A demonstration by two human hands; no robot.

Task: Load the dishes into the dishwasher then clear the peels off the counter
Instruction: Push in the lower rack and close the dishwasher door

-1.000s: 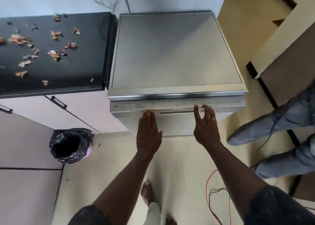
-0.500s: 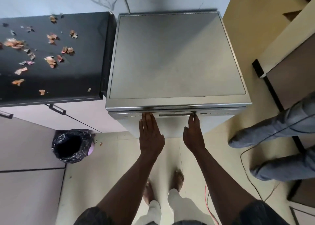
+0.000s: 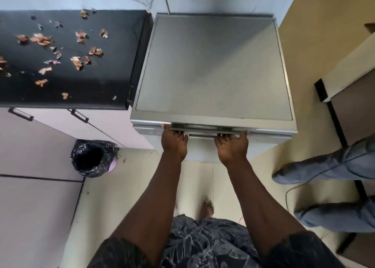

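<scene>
Boxy brushed-steel dishwasher (image 3: 213,64) faces near; left hand (image 3: 174,143) and right hand (image 3: 231,147) grip its door's top edge. Papery orange peels (image 3: 77,61) dot the glossy black counter (image 3: 113,68) at left.

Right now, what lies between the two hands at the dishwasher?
Only a bare stretch of door handle on the dishwasher, in the head view; the left hand and right hand grip it.

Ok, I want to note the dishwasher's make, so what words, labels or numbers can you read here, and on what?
No text can be read.
Control strip on the dishwasher front, beside the left hand: any marks are too small and blurred to read.
Counter, bin bag, cupboards: no text shows.
</scene>
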